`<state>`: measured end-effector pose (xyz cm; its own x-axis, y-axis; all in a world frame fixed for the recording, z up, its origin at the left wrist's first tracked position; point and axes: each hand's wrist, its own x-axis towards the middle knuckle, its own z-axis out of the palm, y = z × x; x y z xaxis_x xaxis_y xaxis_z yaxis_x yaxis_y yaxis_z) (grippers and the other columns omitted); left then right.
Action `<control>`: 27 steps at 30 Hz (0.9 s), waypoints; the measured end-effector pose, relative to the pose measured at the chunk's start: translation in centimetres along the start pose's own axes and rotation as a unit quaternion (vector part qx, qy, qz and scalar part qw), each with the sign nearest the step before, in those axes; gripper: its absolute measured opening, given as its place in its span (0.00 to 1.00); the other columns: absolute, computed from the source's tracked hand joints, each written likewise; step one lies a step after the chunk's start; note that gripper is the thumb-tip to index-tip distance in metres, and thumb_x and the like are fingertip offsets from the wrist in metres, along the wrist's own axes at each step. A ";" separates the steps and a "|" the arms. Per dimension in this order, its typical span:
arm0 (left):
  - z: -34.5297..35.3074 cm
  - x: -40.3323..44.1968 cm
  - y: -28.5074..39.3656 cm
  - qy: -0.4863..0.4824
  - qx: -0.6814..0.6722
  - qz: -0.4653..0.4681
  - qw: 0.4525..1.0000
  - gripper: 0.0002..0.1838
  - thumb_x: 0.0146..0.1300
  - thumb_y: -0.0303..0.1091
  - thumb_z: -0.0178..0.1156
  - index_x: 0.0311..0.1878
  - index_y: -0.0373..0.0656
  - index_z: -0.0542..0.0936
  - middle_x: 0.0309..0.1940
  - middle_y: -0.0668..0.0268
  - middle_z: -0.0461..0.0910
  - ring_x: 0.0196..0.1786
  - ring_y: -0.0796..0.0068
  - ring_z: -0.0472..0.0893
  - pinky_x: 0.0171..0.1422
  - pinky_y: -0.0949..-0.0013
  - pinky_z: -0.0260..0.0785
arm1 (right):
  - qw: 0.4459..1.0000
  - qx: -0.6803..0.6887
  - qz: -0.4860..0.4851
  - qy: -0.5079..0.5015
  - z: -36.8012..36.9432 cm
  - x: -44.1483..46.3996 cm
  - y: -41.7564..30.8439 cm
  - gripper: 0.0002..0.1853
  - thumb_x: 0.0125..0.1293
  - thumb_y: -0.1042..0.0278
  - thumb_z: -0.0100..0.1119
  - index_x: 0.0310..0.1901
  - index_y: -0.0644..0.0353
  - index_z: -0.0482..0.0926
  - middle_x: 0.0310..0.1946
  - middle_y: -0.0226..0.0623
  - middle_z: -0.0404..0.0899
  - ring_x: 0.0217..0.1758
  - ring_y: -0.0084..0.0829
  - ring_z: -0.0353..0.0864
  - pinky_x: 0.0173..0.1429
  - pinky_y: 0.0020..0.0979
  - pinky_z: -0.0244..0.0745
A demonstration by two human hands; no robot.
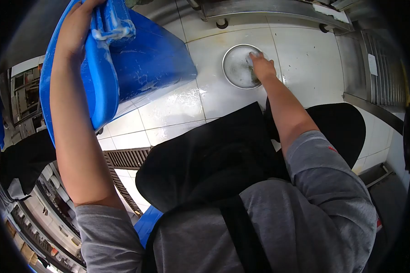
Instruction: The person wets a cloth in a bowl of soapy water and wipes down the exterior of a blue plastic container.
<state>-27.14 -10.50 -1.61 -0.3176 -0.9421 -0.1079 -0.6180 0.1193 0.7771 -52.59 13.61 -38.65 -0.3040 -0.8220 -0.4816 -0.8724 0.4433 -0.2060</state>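
Observation:
A large blue bin [155, 59], tilted on its side, has white suds along its rim and handle. At the top left my left hand [79, 27] grips the bin's edge, its fingers partly cut off by the frame. A round metal basin [236, 75] of foamy water stands on the tiled floor to the right of the bin. My right hand [263, 67] reaches into it, fingers bent down at the water. Something small and dark shows under those fingers, too hidden to identify.
Wet white tiles [173, 107] lie between bin and basin. A steel bench [241, 9] on wheels runs along the top. Brown floor grating [127, 159] is at lower left. At the far left another person's dark-clothed leg [29, 159] shows beside shelving. A louvred steel panel [387, 68] stands right.

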 end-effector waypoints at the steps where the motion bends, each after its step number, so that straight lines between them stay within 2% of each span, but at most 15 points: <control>1: 0.0 0.0 0.0 -0.007 -0.005 0.002 1.000 0.18 0.61 0.45 0.56 0.48 0.44 0.79 0.42 0.67 0.79 0.46 0.76 0.77 0.55 0.73 0.65 | 1.000 0.000 0.000 0.000 -0.3 0.1 0.4 0.28 0.65 0.75 0.36 0.66 0.42 0.63 0.65 0.44 0.62 0.61 0.38 0.73 0.65 0.55 0.61; 4: 0.0 -0.1 0.2 -0.003 0.007 0.001 1.000 0.17 0.61 0.44 0.56 0.48 0.44 0.79 0.42 0.67 0.79 0.45 0.76 0.77 0.54 0.74 0.65 | 0.999 0.010 0.038 0.013 -1.2 0.6 1.8 0.26 0.68 0.72 0.36 0.66 0.39 0.63 0.66 0.39 0.61 0.63 0.37 0.71 0.68 0.54 0.54; 7: -0.3 0.3 0.0 -0.003 -0.002 -0.014 1.000 0.17 0.62 0.44 0.56 0.48 0.44 0.79 0.41 0.68 0.79 0.44 0.77 0.77 0.53 0.74 0.65 | 0.997 -0.001 0.076 0.022 -1.5 1.1 2.9 0.26 0.68 0.72 0.36 0.66 0.38 0.63 0.66 0.39 0.60 0.64 0.37 0.69 0.70 0.54 0.50; 8: -0.3 0.4 0.0 -0.012 -0.029 -0.028 0.999 0.17 0.62 0.44 0.56 0.49 0.44 0.79 0.40 0.68 0.79 0.44 0.77 0.76 0.53 0.74 0.66 | 0.996 -0.018 0.089 0.014 -2.5 0.8 2.5 0.23 0.68 0.71 0.38 0.64 0.42 0.66 0.62 0.38 0.67 0.64 0.36 0.69 0.70 0.53 0.48; 9: -0.1 0.5 0.1 -0.016 -0.026 -0.027 0.999 0.17 0.62 0.44 0.56 0.49 0.44 0.79 0.40 0.68 0.79 0.44 0.77 0.76 0.53 0.74 0.66 | 0.996 -0.014 0.092 0.013 -3.2 0.8 2.1 0.23 0.68 0.71 0.38 0.64 0.42 0.66 0.62 0.38 0.67 0.64 0.36 0.69 0.70 0.53 0.48; 11: 0.9 -0.9 1.3 0.002 -0.019 -0.032 0.999 0.18 0.62 0.44 0.55 0.50 0.42 0.79 0.39 0.69 0.78 0.43 0.76 0.77 0.51 0.73 0.66 | 0.995 -0.079 0.047 0.042 -3.9 1.0 1.3 0.19 0.68 0.71 0.38 0.58 0.48 0.71 0.54 0.34 0.75 0.62 0.36 0.71 0.69 0.54 0.47; 12: 1.7 -1.6 1.9 0.011 -0.058 -0.002 0.998 0.16 0.57 0.43 0.60 0.40 0.38 0.77 0.29 0.65 0.77 0.30 0.76 0.76 0.36 0.73 0.70 | 0.994 -0.077 0.030 0.077 -4.0 1.1 0.5 0.14 0.64 0.70 0.46 0.51 0.55 0.74 0.47 0.35 0.80 0.56 0.37 0.75 0.65 0.51 0.58; 13: 1.8 -1.8 2.1 0.007 -0.056 -0.001 0.998 0.16 0.57 0.43 0.60 0.40 0.38 0.77 0.29 0.65 0.77 0.30 0.76 0.76 0.36 0.73 0.70 | 0.994 -0.073 0.034 0.076 -4.0 1.3 -0.4 0.14 0.64 0.70 0.46 0.51 0.55 0.74 0.47 0.35 0.80 0.56 0.37 0.75 0.65 0.51 0.58; 15: 1.9 -1.8 2.4 0.020 -0.046 -0.033 0.998 0.16 0.57 0.43 0.60 0.40 0.38 0.77 0.29 0.66 0.77 0.30 0.76 0.77 0.37 0.73 0.70 | 0.996 0.021 0.040 0.077 -3.7 1.6 -2.1 0.16 0.60 0.68 0.53 0.49 0.61 0.73 0.46 0.44 0.80 0.53 0.40 0.77 0.58 0.44 0.70; 16: 1.8 -1.6 2.3 0.020 -0.045 -0.032 0.998 0.17 0.58 0.43 0.59 0.41 0.38 0.78 0.30 0.66 0.78 0.32 0.76 0.77 0.40 0.73 0.70 | 0.996 0.024 0.042 0.075 -3.3 1.7 -2.4 0.16 0.60 0.68 0.53 0.49 0.61 0.73 0.46 0.44 0.80 0.53 0.40 0.77 0.58 0.44 0.70; 18: 1.5 -1.4 2.1 0.015 -0.051 -0.031 0.998 0.17 0.58 0.43 0.59 0.42 0.38 0.78 0.32 0.66 0.78 0.33 0.76 0.77 0.41 0.73 0.70 | 0.976 0.195 0.049 0.086 -2.7 1.6 -2.9 0.20 0.55 0.68 0.58 0.48 0.66 0.72 0.45 0.52 0.79 0.51 0.44 0.79 0.51 0.39 0.76; 22: 1.0 -0.9 1.6 0.006 -0.070 -0.054 0.996 0.18 0.59 0.43 0.58 0.45 0.39 0.80 0.35 0.66 0.80 0.36 0.76 0.78 0.43 0.73 0.70 | 0.971 0.216 0.060 0.086 1.5 2.6 0.2 0.23 0.55 0.67 0.57 0.54 0.64 0.70 0.42 0.57 0.78 0.52 0.48 0.77 0.53 0.43 0.73; 24: 1.0 -0.8 1.5 -0.001 -0.077 -0.063 0.995 0.18 0.59 0.43 0.58 0.45 0.39 0.80 0.35 0.66 0.80 0.37 0.76 0.78 0.43 0.73 0.70 | 0.937 0.336 0.056 0.075 2.9 3.0 1.8 0.29 0.57 0.69 0.59 0.61 0.61 0.66 0.46 0.55 0.78 0.52 0.45 0.78 0.53 0.41 0.74; 25: 1.0 -0.8 1.5 -0.004 -0.085 -0.070 0.994 0.18 0.59 0.43 0.58 0.45 0.39 0.80 0.35 0.66 0.80 0.37 0.76 0.78 0.44 0.73 0.70 | 0.938 0.335 0.055 0.074 3.3 3.3 2.4 0.29 0.57 0.69 0.59 0.61 0.61 0.66 0.46 0.55 0.78 0.52 0.45 0.78 0.53 0.41 0.74; 27: 1.0 -0.8 1.5 0.000 -0.089 -0.074 0.993 0.17 0.59 0.43 0.59 0.44 0.39 0.80 0.35 0.66 0.79 0.36 0.76 0.78 0.44 0.73 0.70 | 0.805 0.582 0.117 -0.011 4.1 3.9 3.3 0.33 0.59 0.68 0.60 0.67 0.55 0.60 0.50 0.49 0.76 0.52 0.40 0.78 0.52 0.36 0.74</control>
<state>-28.54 -9.29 -1.00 -0.2334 -0.9451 -0.2288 -0.5208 -0.0772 0.8502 -55.07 13.31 -44.68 -0.3893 -0.6670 -0.6353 0.1601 0.6302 -0.7597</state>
